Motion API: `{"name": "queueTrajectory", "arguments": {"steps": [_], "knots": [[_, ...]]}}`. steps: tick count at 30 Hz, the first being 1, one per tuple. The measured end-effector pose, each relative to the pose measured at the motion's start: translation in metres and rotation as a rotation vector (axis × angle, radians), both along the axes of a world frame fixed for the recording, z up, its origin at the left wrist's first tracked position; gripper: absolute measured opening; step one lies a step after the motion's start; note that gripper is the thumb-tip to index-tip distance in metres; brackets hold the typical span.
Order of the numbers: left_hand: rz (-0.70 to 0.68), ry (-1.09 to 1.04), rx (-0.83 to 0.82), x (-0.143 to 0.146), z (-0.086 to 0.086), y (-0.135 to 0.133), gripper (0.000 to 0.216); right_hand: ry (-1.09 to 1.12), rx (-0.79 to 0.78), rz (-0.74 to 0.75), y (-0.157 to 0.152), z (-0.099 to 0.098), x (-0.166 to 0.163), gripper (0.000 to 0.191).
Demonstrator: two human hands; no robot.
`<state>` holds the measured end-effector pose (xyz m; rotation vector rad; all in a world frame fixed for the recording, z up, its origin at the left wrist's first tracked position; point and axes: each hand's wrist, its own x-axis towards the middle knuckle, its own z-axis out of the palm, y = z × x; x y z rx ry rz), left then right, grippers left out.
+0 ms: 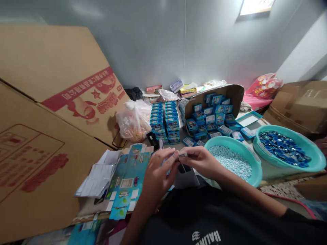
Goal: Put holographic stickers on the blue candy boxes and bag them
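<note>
My left hand [158,172] and my right hand [200,160] meet just in front of me, fingers pinched together on a small clear plastic packet [178,156] held between them. What is inside the packet is too small to make out. Directly right of my hands stands a teal bowl [252,163] full of pale blue-white candies [231,160]. A second teal bowl [315,160] further right holds dark blue wrapped pieces [282,146]. Flat unfolded blue cartons [127,180] lie to the left of my hands.
Two stacks of small blue boxes [166,121] stand behind my hands. An open cardboard box [230,92] on its side spills more blue boxes. A plastic bag [134,120] sits left of the stacks. Large cardboard cartons [38,136] wall off the left; another carton [293,105] stands at right.
</note>
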<state>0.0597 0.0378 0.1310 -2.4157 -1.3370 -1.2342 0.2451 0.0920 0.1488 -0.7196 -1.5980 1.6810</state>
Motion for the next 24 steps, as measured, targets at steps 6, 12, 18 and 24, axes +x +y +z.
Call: {"name": "queueTrajectory", "arguments": {"steps": [6,12,18,24], "knots": [[0.067,-0.131,0.088,0.01,-0.017,-0.001,0.052,0.021,-0.006,0.031,0.004,0.004,0.003,0.024],[0.053,-0.277,-0.009,0.016,-0.013,0.001,0.04,0.166,-0.25,-0.039,-0.001,-0.008,0.003,0.021],[-0.023,-0.305,-0.193,0.014,-0.003,0.008,0.024,0.232,-0.339,-0.163,-0.005,-0.017,0.0,0.021],[-0.048,-0.245,-0.282,0.012,0.001,0.013,0.006,0.111,-0.042,-0.246,-0.008,-0.013,0.001,0.02]]}}
